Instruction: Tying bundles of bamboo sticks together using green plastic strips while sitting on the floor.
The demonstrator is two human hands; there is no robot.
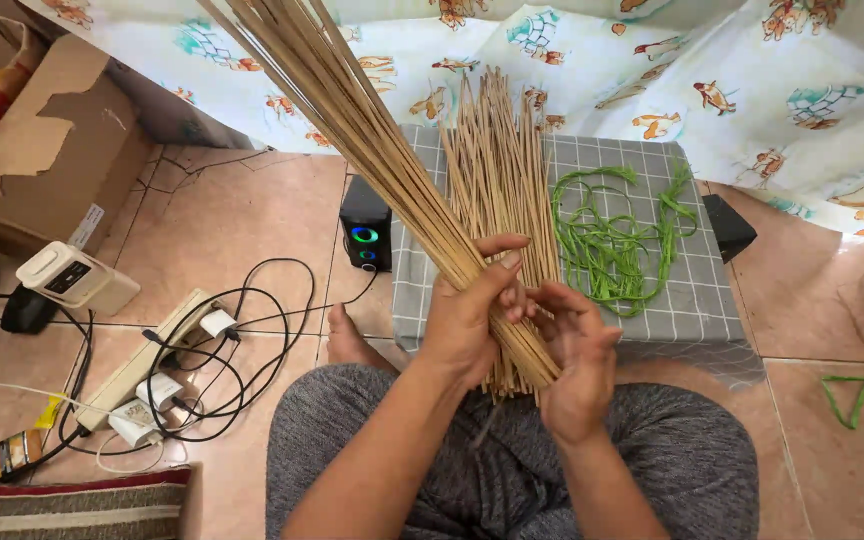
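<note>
The left hand [467, 315] was clenched round a bundle of long tan palm-rib sticks [372, 140] — raised slantwise above the grey checked cushion [692, 300], ends gathered at the lap — while the right hand's [580, 350] fingers pinched 1 stick end; loose sticks [497, 150] and green leaf strips [612, 240] lay behind.

Looks like a room in a home, worked from the floor. Peach floor tiles [242, 215] underfoot, a bare foot [344, 338] resting on them. Cartoon-printed curtain [602, 60] hanging across the back. White power strip [142, 365] tangled in black cables [252, 330], chargers plugged in. Small black speaker [365, 225] glowing beside a grey checked cushion [687, 290]. Torn cardboard box [42, 150] pushed to the left, striped mat [72, 505] at the near corner. Domestic clutter all round, no workshop fittings.
</note>
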